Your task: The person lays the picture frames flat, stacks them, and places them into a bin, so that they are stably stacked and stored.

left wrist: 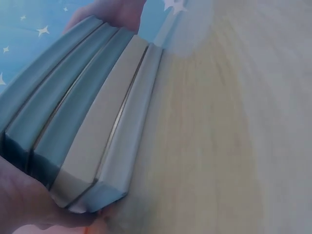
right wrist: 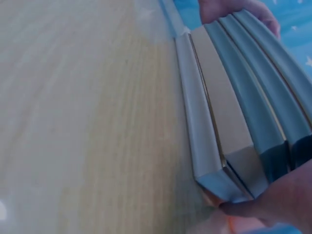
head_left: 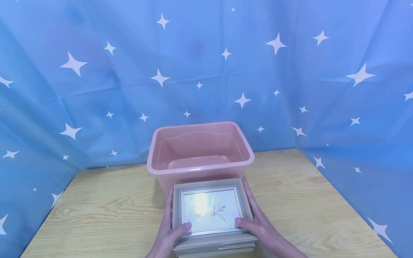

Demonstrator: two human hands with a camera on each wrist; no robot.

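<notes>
Both hands hold a stack of several picture frames (head_left: 209,211) by its two sides, in front of a pink plastic bin. My left hand (head_left: 167,233) grips the left side, thumb over the top frame's edge. On the right side, my right hand (head_left: 260,226) grips likewise. The top frame has a pale border and a flower print under shiny glass. In the left wrist view, the frame edges (left wrist: 105,126) are blue-grey and cream, with my left hand (left wrist: 24,202) at one end. Whether the stack touches the table cannot be told.
The pink bin (head_left: 201,169) stands upright behind the stack, its open top showing a bare bottom. Underneath is a light wood-grain table (head_left: 113,211). A blue curtain with white stars (head_left: 200,64) hangs behind and along both sides.
</notes>
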